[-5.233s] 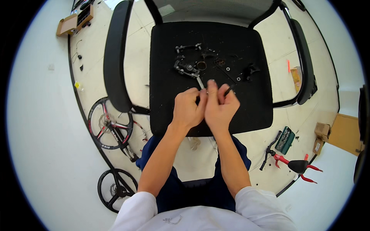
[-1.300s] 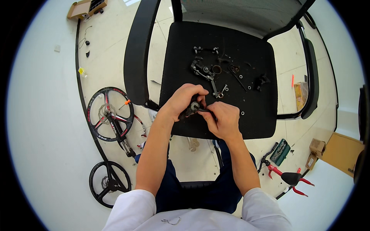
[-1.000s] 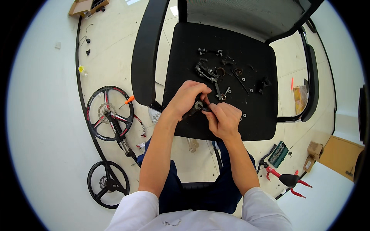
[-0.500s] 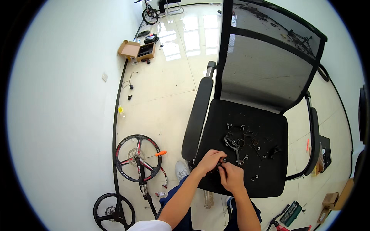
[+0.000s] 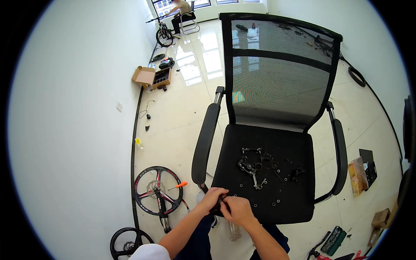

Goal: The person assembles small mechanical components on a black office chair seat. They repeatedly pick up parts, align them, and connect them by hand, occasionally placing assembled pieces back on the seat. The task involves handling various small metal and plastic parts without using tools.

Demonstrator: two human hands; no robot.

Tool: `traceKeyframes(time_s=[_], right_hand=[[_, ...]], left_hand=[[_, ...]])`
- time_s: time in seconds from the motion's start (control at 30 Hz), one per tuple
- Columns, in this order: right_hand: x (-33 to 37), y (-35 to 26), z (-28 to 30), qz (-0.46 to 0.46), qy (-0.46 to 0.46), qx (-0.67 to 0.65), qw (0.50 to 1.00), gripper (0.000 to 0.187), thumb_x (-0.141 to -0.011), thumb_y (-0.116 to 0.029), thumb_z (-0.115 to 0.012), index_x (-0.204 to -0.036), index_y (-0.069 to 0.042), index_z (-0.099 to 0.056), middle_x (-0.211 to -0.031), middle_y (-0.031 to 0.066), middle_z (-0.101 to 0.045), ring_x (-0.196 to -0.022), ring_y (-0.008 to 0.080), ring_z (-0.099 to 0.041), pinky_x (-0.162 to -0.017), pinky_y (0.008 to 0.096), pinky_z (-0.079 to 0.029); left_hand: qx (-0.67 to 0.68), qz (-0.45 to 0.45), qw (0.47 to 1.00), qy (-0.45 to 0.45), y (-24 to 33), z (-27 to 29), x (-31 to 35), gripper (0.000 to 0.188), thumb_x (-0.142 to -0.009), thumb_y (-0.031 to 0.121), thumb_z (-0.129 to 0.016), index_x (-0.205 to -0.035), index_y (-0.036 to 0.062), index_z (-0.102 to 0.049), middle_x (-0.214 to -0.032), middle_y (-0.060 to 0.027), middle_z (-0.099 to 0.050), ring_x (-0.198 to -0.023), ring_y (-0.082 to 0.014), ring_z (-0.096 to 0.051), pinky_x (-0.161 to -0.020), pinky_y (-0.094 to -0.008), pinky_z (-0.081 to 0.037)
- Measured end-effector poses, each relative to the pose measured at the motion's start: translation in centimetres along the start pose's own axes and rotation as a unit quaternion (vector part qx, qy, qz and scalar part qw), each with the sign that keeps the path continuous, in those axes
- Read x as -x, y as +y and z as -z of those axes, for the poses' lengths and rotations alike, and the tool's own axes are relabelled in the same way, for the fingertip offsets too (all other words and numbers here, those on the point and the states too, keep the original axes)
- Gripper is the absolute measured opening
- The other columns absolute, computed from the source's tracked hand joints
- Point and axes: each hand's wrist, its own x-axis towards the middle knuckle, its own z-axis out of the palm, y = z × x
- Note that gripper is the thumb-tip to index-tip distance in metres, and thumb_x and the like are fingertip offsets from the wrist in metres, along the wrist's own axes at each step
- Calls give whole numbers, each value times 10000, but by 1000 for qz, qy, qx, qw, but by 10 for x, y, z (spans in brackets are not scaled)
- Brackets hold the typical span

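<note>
Over the front left corner of the black chair seat (image 5: 286, 213), my two hands meet, fingers pinched together. My left hand (image 5: 212, 199) and my right hand (image 5: 238, 209) close on a small dark part, mostly hidden by the fingers; its kind does not show. To the right of them on the seat lies a metal bicycle derailleur-like assembly (image 5: 249, 168) with a round ring beside it. Small washers (image 5: 274, 204) and a black bracket-like piece (image 5: 297, 173) are scattered around it. Behind these rises the mesh backrest (image 5: 277, 89).
Left on the floor lie a spoked wheel (image 5: 141, 201) with an orange-handled screwdriver (image 5: 182, 184), another black wheel (image 5: 113, 249) and an open cardboard box (image 5: 145, 77). Armrests (image 5: 203, 145) flank the seat. A green case (image 5: 333, 241) lies lower right. A person (image 5: 180, 11) sits far off beside a bicycle.
My view has tilted upward, bringing the far person into sight. Both hands, still together, have shifted left and nearer to me, away from the loose parts toward the seat's front left corner.
</note>
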Motion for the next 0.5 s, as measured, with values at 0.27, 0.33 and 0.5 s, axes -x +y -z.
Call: traceKeyframes(time_s=[0.27,0.33,0.5], right_hand=[[-6,11,22,-112,63,-32,991,109,-885,-102,-634,-837,-4,-624,-625,129,-607,-517,228,-612,-496,323,-452],[-4,16,21,-139,48,-46,988,128,-909,-114,-622,-860,4,-618,-634,141,-610,-523,241,-610,-508,321,-458],[-5,17,29,-189,23,-60,980,133,-941,-114,-605,-906,13,-609,-679,171,-624,-560,271,-632,-533,336,-464]], left_hand=[[133,-28,991,6,-51,-39,-26,223,-923,186,-546,-856,27,-687,-803,-15,-649,-721,-102,-609,-648,-250,-482],[114,-19,993,21,-50,-43,-20,228,-930,183,-538,-861,27,-689,-813,-7,-649,-729,-98,-605,-657,-252,-481],[18,-33,996,-85,-17,-9,7,248,-913,194,-581,-720,39,-597,-704,-20,-590,-729,-121,-601,-701,-246,-440]])
